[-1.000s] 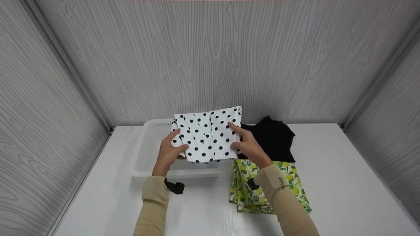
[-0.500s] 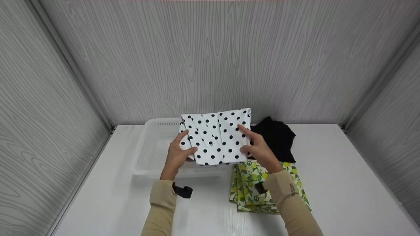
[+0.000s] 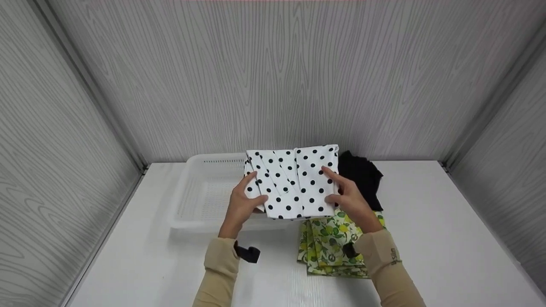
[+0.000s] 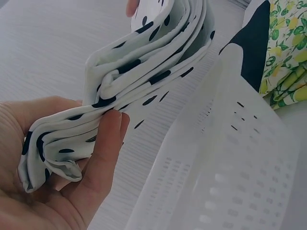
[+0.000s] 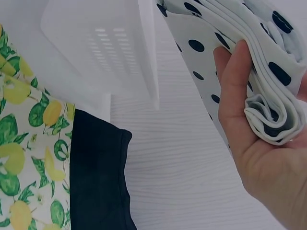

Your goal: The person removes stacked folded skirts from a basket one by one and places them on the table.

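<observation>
A folded white cloth with black polka dots (image 3: pixel 283 183) is held up between both hands, above the right part of a white plastic basket. My left hand (image 3: pixel 243 204) grips its left edge, thumb on the near face. In the left wrist view, that hand's fingers (image 4: pixel 103 158) curl round several stacked layers. At the opposite edge my right hand (image 3: pixel 352 200) pinches the cloth, thumb and forefinger on the face towards me. The right wrist view shows the right hand's fingers (image 5: pixel 235 96) behind the rolled layers of the polka-dot cloth (image 5: pixel 278 72).
The white basket (image 3: pixel 181 204) stands at the back left of the white table (image 3: pixel 435 238). Right of it lies a black cloth (image 3: pixel 362 179), partly covered from view. Nearer, a folded lemon-print cloth (image 3: pixel 330 247) lies under the right forearm. Grey wood-grain walls (image 3: pixel 273 76) enclose the table.
Both hands have moved to the right and slightly nearer, carrying the polka-dot cloth with them. More of the basket's inside shows on the left. Both grips look the same.
</observation>
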A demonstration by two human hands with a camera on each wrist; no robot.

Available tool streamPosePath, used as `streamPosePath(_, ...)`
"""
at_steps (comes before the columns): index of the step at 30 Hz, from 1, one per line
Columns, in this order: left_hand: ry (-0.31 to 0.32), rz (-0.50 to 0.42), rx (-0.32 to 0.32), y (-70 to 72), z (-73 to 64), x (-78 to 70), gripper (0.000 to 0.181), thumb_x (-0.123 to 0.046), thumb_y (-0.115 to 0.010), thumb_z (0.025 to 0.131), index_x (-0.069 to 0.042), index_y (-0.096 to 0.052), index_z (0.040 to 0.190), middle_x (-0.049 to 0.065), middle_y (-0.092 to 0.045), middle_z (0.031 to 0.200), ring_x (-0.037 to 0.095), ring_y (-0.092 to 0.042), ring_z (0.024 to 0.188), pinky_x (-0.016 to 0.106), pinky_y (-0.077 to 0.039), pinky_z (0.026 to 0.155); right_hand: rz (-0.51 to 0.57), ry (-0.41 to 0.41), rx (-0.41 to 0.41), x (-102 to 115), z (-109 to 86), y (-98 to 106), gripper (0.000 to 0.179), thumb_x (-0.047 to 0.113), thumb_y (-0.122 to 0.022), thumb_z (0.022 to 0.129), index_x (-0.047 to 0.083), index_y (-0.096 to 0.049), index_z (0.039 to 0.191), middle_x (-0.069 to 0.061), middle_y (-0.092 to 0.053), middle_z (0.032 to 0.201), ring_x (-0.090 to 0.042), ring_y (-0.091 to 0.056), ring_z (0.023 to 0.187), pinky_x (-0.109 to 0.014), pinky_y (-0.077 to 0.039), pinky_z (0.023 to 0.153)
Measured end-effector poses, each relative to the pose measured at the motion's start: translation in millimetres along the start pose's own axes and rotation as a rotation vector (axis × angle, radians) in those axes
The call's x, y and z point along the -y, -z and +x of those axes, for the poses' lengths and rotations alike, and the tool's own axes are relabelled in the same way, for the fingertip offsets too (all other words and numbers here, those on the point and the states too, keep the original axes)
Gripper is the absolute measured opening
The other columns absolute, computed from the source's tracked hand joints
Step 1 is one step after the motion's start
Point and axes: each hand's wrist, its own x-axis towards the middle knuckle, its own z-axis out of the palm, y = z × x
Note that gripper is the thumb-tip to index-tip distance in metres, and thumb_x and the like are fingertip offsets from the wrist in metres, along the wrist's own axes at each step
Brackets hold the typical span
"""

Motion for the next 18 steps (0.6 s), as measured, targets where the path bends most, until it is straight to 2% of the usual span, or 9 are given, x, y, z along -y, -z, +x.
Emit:
streamPosePath(6, -0.019, -0.013, 0.036, -10.1, -4.8, 2.4, 0.078, 0.005, -0.073, 0.083, -0.008, -0.043, 0.154, 0.021, -0.061, 0.125, 0.023, -0.07, 0.083, 0.043, -0.061, 0.068, -0.04, 0.0, -0.023, -1.2, -8.3, 10.1, 0.084, -0.022, -0.055, 0.081, 0.004, -0.032, 0.158, -0.022, -0.027, 0.162, -0.036, -0.043, 0.134, -0.025, -0.051, 0.086)
streamPosePath(11, -0.028, -0.007, 0.065, -19.4, -7.3, 2.9, 0.078, 0.002, -0.073, 0.084, -0.008, -0.043, 0.155, 0.021, -0.06, 0.126, 0.022, -0.07, 0.085, 0.039, -0.061, 0.068, -0.086, 0.017, -0.034, -1.2, -16.8, 20.1, 0.083, -0.021, -0.056, 0.082, 0.003, -0.032, 0.158, -0.025, -0.031, 0.159, -0.034, -0.051, 0.125, -0.025, -0.052, 0.08)
streamPosePath(15, -0.027, -0.011, 0.091, -26.6, -9.0, 4.5, 0.079, 0.002, -0.074, 0.084, -0.008, -0.041, 0.155, 0.02, -0.061, 0.12, 0.022, -0.07, 0.083, 0.039, -0.061, 0.066, -0.039, 0.013, -0.017, -4.1, -24.6, 27.3, 0.085, -0.021, -0.054, 0.083, 0.004, -0.028, 0.159, -0.024, -0.029, 0.16, -0.028, -0.052, 0.123, -0.027, -0.051, 0.078)
streamPosePath(18, -0.025, -0.021, 0.105, -32.5, -10.2, 6.0, 0.079, 0.001, -0.074, 0.084, -0.008, -0.041, 0.155, 0.02, -0.059, 0.121, 0.023, -0.07, 0.082, 0.039, -0.061, 0.066, -0.012, 0.008, -0.017, -6.6, -29.9, 32.8, 0.085, -0.022, -0.054, 0.083, 0.005, -0.027, 0.159, -0.024, -0.03, 0.159, -0.022, -0.054, 0.12, -0.027, -0.051, 0.078)
